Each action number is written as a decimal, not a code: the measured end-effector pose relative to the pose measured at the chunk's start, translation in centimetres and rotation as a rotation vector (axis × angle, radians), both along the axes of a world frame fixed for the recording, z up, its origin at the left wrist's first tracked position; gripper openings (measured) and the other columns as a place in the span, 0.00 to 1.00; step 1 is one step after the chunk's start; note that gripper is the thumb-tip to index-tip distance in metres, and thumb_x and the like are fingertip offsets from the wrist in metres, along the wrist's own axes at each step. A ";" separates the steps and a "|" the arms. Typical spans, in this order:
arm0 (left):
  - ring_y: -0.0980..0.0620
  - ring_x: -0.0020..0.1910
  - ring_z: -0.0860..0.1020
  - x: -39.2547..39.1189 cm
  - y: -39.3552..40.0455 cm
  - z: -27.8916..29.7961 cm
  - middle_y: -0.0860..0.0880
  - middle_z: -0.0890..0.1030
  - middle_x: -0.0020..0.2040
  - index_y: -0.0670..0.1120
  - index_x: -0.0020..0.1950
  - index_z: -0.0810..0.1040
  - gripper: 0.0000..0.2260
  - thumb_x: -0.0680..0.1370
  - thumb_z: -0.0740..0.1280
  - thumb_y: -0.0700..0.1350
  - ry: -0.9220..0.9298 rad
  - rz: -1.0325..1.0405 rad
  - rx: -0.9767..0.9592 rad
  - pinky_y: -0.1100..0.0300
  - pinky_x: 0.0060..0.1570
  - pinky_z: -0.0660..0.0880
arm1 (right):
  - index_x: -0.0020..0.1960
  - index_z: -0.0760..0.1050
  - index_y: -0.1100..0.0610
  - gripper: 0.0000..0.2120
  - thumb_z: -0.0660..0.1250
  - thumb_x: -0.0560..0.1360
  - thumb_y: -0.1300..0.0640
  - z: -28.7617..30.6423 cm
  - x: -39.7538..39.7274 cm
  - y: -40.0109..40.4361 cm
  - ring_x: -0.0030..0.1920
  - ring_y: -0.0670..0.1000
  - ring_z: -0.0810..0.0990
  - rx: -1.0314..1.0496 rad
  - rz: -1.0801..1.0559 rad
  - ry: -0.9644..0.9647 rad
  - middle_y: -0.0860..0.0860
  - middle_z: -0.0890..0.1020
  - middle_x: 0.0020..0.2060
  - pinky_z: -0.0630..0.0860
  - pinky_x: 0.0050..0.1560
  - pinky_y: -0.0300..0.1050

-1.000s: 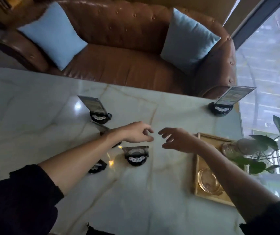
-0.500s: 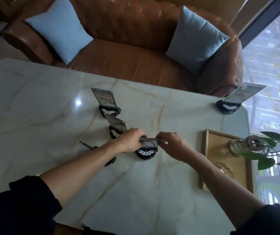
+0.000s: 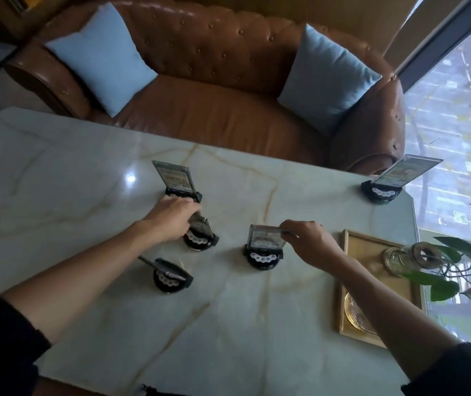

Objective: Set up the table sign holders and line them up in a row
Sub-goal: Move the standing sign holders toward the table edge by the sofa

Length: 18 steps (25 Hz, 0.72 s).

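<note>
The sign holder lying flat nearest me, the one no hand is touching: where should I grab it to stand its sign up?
Probably by the free end of its folded-down clear panel, which sticks out past the round black base toward the left. Come from the left side and from above, pinching the panel's thin edge. The base is low and wide, so it should stay put while the panel swings up.

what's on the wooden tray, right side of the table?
On the wooden tray: a glass jar holding a leafy green plant, and a round clear glass dish, partly hidden by the right forearm.
</note>
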<state>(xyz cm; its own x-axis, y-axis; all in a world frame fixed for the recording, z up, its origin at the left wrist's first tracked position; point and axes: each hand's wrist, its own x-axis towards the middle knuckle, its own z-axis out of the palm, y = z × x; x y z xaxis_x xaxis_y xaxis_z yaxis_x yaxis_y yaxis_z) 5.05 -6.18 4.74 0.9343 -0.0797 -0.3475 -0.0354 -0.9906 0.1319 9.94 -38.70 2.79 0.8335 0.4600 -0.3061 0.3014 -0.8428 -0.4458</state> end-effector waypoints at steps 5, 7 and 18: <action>0.49 0.52 0.81 3.0 -2.3 0.0 0.53 0.85 0.52 0.53 0.53 0.82 0.07 0.77 0.68 0.44 -0.031 -0.002 -0.166 0.52 0.52 0.76 | 0.56 0.78 0.43 0.12 0.61 0.79 0.56 1.1 4.6 -2.5 0.41 0.55 0.81 0.016 -0.122 0.012 0.50 0.84 0.44 0.77 0.37 0.48; 0.49 0.52 0.81 5.2 -4.2 -0.2 0.53 0.85 0.53 0.53 0.54 0.83 0.08 0.78 0.68 0.45 -0.044 -0.011 -0.242 0.52 0.51 0.77 | 0.56 0.77 0.43 0.12 0.62 0.78 0.57 1.3 7.2 -4.0 0.38 0.55 0.80 0.044 -0.152 -0.032 0.51 0.84 0.43 0.76 0.33 0.46; 0.48 0.52 0.82 22.6 -17.8 -0.5 0.49 0.86 0.53 0.50 0.55 0.85 0.10 0.76 0.69 0.41 -0.108 -0.072 -0.422 0.54 0.53 0.77 | 0.56 0.78 0.51 0.12 0.63 0.77 0.64 0.2 21.0 -12.1 0.43 0.61 0.81 0.040 -0.308 -0.313 0.54 0.82 0.49 0.71 0.39 0.45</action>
<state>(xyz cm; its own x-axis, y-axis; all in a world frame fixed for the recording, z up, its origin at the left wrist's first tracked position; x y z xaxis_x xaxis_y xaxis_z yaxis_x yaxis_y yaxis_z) 27.68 -24.03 4.27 0.9503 -0.2596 -0.1718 -0.1376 -0.8454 0.5162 30.95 -50.78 2.96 0.9833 0.1819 -0.0035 0.1647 -0.8984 -0.4072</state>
